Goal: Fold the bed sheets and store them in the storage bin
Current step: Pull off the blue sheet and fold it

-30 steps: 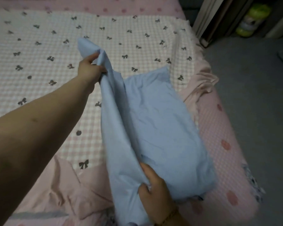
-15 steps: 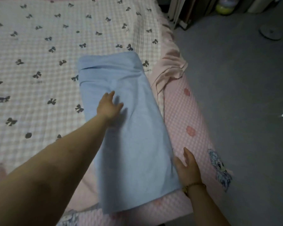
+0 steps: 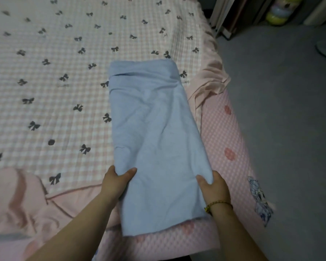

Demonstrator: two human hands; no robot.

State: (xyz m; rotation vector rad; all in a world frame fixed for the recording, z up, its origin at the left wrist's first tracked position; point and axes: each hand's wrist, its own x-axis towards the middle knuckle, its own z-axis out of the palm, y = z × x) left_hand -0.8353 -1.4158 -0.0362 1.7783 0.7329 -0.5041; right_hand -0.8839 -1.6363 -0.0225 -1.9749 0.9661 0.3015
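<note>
Sheet (image 3: 154, 140), pale blue and folded into a long strip, lies lengthwise on the bed (image 3: 45, 91) near its right edge. Left hand (image 3: 115, 183) pinches the strip's left edge and right hand (image 3: 215, 187) its right edge, thumbs on top, fingers hidden beneath the cloth. A bracelet (image 3: 217, 204) circles the right wrist.

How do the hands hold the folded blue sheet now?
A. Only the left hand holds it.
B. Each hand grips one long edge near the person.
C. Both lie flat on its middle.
B: the left hand and right hand each grip one long edge of the blue sheet, thumbs on top.
</note>
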